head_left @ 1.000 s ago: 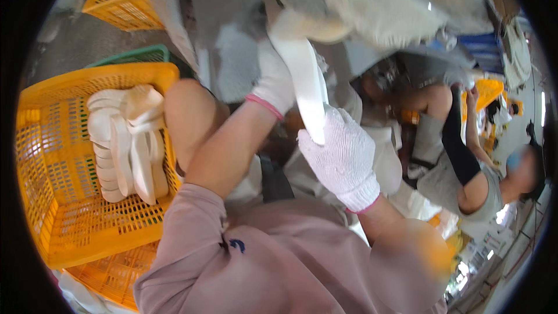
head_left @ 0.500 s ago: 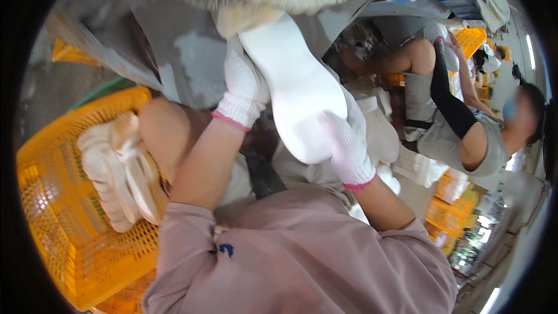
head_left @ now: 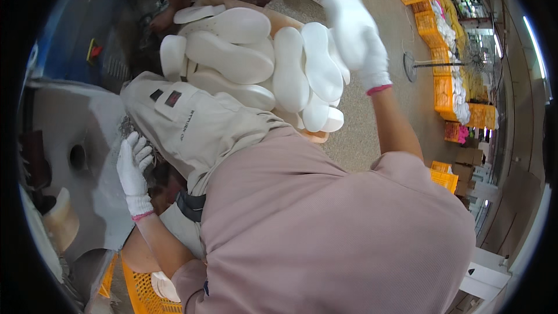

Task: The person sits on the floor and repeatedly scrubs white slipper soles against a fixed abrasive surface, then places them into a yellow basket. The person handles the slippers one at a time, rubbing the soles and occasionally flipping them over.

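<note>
My right hand (head_left: 373, 61), in a white knitted glove, grips the heel end of a white shoe sole (head_left: 343, 14), raised to the right of a pile; both are blurred by motion. My left hand (head_left: 133, 166), gloved the same way, holds nothing. Its fingers are partly spread beside a grey machine housing (head_left: 99, 128) with a round hole. Beyond my lap lies the pile of white shoe soles (head_left: 232, 58), some stacked flat, others leaning on edge against each other.
An orange crate (head_left: 139, 291) with pale soles (head_left: 165, 286) stands by my left leg. At the top left is a co-worker's hand (head_left: 163, 20). A standing fan (head_left: 474, 61) and several filled orange crates (head_left: 444, 93) line the right side, past the speckled floor (head_left: 360, 134).
My view has swung to the right, from the machine to the pile. The left hand has let go of the sole and stayed by the machine; the right hand has carried a sole out over the floor.
</note>
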Demonstrator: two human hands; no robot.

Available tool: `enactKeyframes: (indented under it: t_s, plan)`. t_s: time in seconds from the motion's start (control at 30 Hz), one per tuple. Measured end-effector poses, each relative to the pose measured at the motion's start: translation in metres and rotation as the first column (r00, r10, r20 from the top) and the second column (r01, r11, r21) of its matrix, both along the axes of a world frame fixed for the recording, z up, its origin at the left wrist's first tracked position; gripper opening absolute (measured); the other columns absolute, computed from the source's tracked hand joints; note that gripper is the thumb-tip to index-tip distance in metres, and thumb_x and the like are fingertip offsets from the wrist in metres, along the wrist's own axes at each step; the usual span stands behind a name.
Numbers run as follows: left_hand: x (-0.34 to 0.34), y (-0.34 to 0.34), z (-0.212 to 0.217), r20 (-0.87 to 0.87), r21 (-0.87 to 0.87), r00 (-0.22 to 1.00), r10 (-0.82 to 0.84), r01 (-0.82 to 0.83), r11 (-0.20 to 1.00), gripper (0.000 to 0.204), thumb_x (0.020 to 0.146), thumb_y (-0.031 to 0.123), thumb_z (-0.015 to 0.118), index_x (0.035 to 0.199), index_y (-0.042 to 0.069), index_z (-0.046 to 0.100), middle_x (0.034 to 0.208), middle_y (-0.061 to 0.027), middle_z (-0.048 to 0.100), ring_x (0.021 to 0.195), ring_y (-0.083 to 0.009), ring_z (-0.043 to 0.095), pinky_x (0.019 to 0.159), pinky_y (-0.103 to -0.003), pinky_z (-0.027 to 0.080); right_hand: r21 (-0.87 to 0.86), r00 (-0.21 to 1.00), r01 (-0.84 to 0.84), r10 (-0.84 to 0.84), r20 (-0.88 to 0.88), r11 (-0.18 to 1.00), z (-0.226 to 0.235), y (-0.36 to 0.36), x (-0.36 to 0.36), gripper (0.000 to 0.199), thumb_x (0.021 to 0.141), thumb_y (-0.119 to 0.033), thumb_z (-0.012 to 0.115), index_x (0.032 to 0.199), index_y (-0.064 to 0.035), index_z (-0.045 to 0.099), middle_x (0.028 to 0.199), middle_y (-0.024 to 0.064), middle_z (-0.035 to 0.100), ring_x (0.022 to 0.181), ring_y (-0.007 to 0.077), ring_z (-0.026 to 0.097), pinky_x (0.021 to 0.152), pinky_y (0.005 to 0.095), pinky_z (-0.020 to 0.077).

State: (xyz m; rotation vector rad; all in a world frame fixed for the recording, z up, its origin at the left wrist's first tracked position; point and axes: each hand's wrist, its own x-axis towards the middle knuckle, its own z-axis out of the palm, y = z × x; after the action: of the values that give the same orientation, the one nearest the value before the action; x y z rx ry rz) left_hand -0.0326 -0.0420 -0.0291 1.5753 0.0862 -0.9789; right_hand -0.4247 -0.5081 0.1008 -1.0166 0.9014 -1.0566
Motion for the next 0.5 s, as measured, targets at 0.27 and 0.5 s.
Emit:
enactKeyframes:
  t_s: [0.27,0.5]
  plan:
    - [-0.002,0.020,-0.019,0.127,0.363,0.992,-0.028,-0.021,0.931,0.049,0.110,0.043,0.053,0.141,0.007,0.063,0.123,-0.0047,0.070,0.091,-0.0125,0.063,0.080,-0.027,0.050,-0.168,0.290,-0.190,-0.108,-0.951,0.967,-0.108,-0.115,-0.115,0.053,0.099,-0.032,0.067,0.146,-0.0068,0.062,0.138,0.0189,0.069,0.124,0.0347,0.066,0.110,0.0434,0.0483]
    - [-0.068,0.107,0.055,0.612,0.224,0.751,0.248,-0.465,0.856,0.045,0.110,0.026,0.051,0.143,-0.003,0.060,0.136,-0.0165,0.068,0.127,-0.0250,0.064,0.108,-0.040,0.051,0.006,0.500,-0.431,0.245,-0.831,0.902,-0.120,-0.136,-0.055,0.050,0.095,-0.034,0.069,0.134,-0.0023,0.067,0.131,0.0172,0.071,0.117,0.0271,0.068,0.102,0.0395,0.0533]
